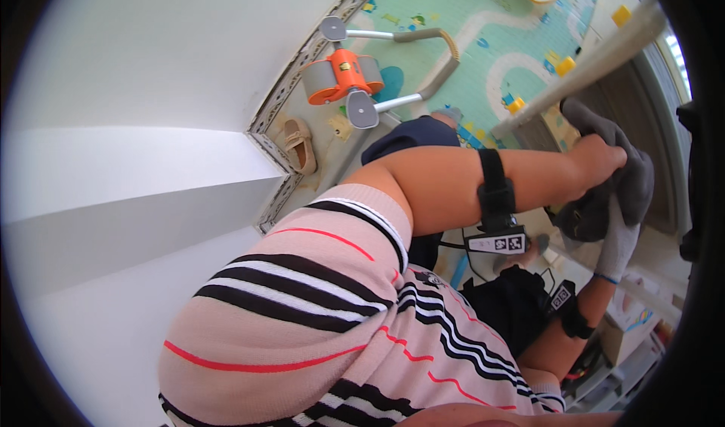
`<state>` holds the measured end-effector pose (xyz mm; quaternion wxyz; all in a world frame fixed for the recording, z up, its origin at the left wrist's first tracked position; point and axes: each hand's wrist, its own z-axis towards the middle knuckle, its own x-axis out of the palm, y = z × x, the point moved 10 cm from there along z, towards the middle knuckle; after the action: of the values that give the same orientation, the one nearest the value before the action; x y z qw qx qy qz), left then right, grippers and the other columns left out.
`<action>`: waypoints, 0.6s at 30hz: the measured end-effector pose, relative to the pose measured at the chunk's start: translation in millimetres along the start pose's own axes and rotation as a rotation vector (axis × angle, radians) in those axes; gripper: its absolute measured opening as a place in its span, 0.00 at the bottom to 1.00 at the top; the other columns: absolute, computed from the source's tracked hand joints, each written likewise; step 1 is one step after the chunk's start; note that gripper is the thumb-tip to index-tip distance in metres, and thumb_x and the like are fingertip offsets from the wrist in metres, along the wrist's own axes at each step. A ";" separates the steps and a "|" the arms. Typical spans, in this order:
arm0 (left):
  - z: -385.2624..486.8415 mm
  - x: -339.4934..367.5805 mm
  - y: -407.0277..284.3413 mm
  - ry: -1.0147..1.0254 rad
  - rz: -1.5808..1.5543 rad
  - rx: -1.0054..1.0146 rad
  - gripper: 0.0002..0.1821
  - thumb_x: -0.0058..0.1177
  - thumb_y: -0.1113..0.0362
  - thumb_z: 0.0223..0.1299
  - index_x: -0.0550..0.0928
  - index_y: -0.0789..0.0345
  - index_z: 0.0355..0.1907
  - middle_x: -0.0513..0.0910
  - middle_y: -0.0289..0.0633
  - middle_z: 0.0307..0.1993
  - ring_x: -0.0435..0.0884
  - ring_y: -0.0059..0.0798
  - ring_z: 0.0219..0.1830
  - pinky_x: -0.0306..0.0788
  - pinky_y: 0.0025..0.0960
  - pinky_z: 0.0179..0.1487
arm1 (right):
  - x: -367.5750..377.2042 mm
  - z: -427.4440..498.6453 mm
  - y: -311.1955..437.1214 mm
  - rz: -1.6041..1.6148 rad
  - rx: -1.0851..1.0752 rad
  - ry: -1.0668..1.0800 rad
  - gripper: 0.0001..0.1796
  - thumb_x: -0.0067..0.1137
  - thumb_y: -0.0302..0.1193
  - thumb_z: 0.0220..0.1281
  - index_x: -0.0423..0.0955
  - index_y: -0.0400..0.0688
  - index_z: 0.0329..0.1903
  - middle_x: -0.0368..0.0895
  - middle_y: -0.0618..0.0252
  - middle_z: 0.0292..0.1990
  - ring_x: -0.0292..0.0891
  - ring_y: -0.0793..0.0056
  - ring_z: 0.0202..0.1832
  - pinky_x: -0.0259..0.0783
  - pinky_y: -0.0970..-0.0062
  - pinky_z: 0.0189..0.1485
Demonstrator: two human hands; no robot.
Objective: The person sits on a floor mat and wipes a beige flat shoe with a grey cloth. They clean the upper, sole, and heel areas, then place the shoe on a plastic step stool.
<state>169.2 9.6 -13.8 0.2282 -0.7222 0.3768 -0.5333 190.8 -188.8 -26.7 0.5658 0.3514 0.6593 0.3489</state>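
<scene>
My left hand (595, 158) is bare, its fingers closed on dark grey glove material at the right of the view. A work glove with a light grey knit wrist (622, 246), a blue cuff edge and a dark grey coated part (635, 180) covers my right hand. Dark grey material extends above my left hand and also bulges below it. Whether this is all one glove or a second one is unclear. The right fingers cannot be made out. Each forearm wears a black strap with a small device (497, 243) bearing printed codes.
An orange and grey ab roller (346, 71) with long handles lies by the wall, near a beige loafer (299, 146). A pale post (589, 59) slants beside the patterned green play mat (476, 13). Shelving with boxes (628, 319) stands at lower right.
</scene>
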 end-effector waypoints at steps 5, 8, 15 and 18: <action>-5.4 -20.0 -9.9 -0.138 0.199 0.048 0.21 0.51 0.63 0.61 0.78 0.77 0.51 0.82 0.53 0.45 0.82 0.41 0.49 0.73 0.40 0.55 | -24.5 14.6 9.3 0.011 -0.200 -0.140 0.27 0.66 0.34 0.64 0.73 0.30 0.59 0.80 0.59 0.53 0.76 0.75 0.53 0.72 0.74 0.57; -8.7 -33.3 -27.3 -0.253 0.413 0.138 0.23 0.54 0.59 0.58 0.79 0.75 0.50 0.83 0.54 0.45 0.82 0.45 0.48 0.76 0.41 0.50 | -42.1 24.4 -6.4 0.162 -0.039 -0.154 0.31 0.64 0.35 0.63 0.68 0.41 0.67 0.75 0.55 0.60 0.71 0.66 0.61 0.66 0.70 0.64; -4.4 -27.5 -33.6 -0.142 0.251 0.009 0.12 0.61 0.62 0.52 0.83 0.71 0.31 0.82 0.47 0.31 0.80 0.39 0.28 0.75 0.40 0.30 | -60.2 -12.7 58.4 -0.147 -0.327 -0.373 0.32 0.61 0.47 0.67 0.73 0.31 0.59 0.81 0.60 0.51 0.72 0.74 0.53 0.67 0.73 0.60; -8.8 -37.6 -53.6 -0.027 0.040 -0.058 0.08 0.61 0.65 0.53 0.80 0.67 0.32 0.80 0.46 0.32 0.81 0.37 0.34 0.77 0.40 0.38 | -71.1 -30.3 61.2 -0.162 -0.272 -0.414 0.34 0.63 0.44 0.65 0.69 0.30 0.63 0.77 0.57 0.57 0.74 0.73 0.55 0.69 0.72 0.59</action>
<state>171.5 72.7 5.8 0.2230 -0.7279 0.4032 -0.5078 173.0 -220.6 64.9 0.7568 0.2821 0.5024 0.3087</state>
